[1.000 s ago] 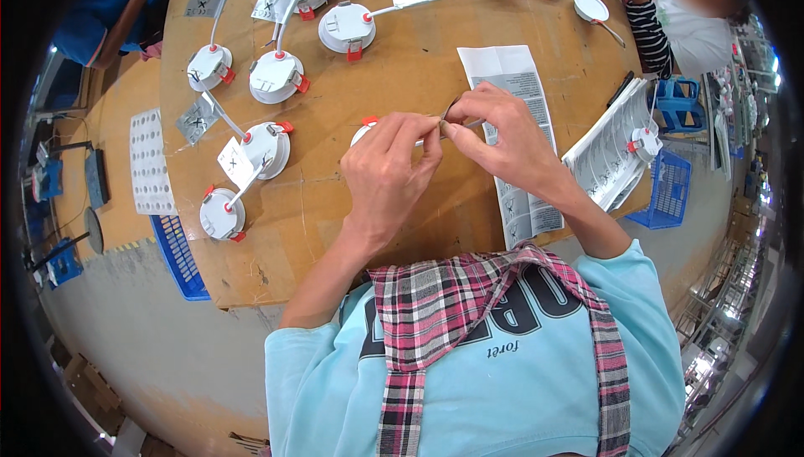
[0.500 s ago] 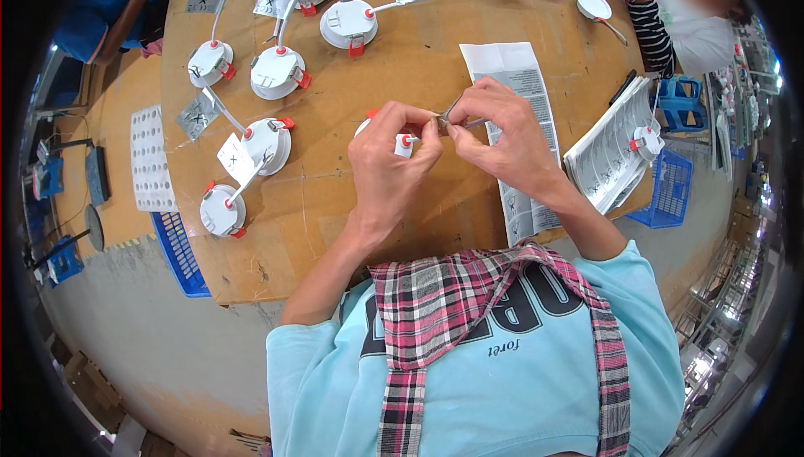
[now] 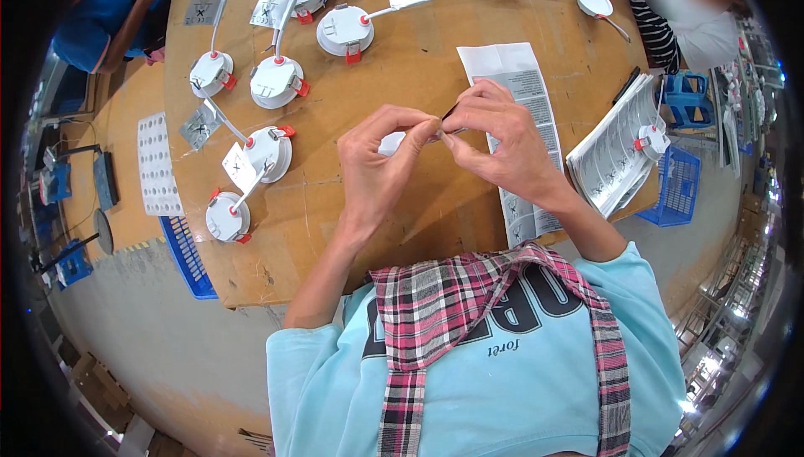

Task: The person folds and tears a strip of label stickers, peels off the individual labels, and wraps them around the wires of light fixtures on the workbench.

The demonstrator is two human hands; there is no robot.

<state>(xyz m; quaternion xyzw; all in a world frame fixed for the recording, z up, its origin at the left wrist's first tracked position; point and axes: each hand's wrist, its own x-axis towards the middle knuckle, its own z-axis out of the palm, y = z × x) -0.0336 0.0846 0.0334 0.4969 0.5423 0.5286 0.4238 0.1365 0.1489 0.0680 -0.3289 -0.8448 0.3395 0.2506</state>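
Note:
Above the middle of the table, my left hand (image 3: 377, 160) and my right hand (image 3: 511, 143) meet fingertip to fingertip. Both pinch something small, mostly covered by the fingers; a dark sliver of it shows by the right fingertips. Behind my left hand a white round downlight (image 3: 390, 143) is partly visible through the gap between thumb and forefinger. Under and beyond my right hand lies a long printed paper sheet (image 3: 511, 64).
Several white downlights with red clips, cables and tags stand at left, including one downlight (image 3: 268, 154). A stack of silver label sheets (image 3: 611, 151) lies at right with a small downlight (image 3: 651, 142) on it. Blue baskets (image 3: 674, 189) flank the table. Two people sit across.
My hands stay together, with the fingertips shifted slightly and my left hand a little further left. Less of the downlight behind it and of the small pinched thing shows.

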